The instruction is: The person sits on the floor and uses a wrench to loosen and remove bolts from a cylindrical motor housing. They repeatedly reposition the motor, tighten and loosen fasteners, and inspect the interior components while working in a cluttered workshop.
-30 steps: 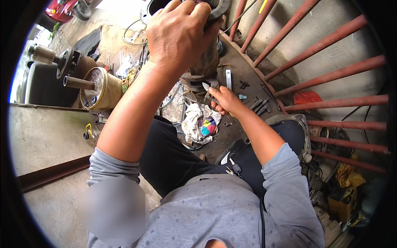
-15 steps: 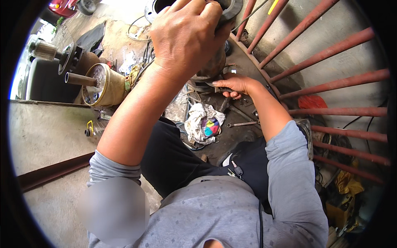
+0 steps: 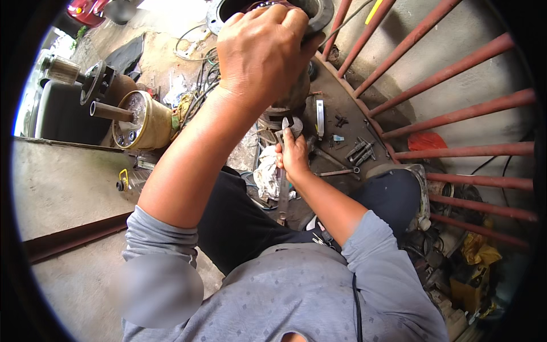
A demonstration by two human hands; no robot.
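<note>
Head view. The left hand (image 3: 259, 54) is at the upper centre of the frame, laid over the near rim of the flanged metal housing (image 3: 299, 94). Its knuckles are bent and its fingertips hidden; from where I stand I cannot tell whether it grips the rim or merely rests there. The right hand (image 3: 293, 154), at the centre, is closed around an adjustable wrench (image 3: 284, 185). The wrench head points up toward the housing's lower end and the handle runs down the frame. Contact between jaws and housing cannot be confirmed.

Handling notes:
- Keep the housing steady by its rim before any load goes on the wrench.
- Seat the jaws fully and take up slack with the adjuster; a loose fit would probably round the edges.
- Apply force smoothly, with knuckles clear of the metal.
- Keep the handle's sweep free of the crumpled white rag (image 3: 266, 174) beside it.

Surface: a dark, stained floor (image 3: 327, 196). Right of centre lie a spanner (image 3: 337, 171), a cluster of metal parts (image 3: 360, 150) and a long white strip (image 3: 320, 117).

Room: red railings (image 3: 456, 150) line the right side before a pale wall (image 3: 490, 68). A yellowish bucket (image 3: 156, 122) with a pipe (image 3: 109, 112) occupies the left, near tangled cables (image 3: 208, 80). A red vehicle (image 3: 85, 10) shows at upper left.
</note>
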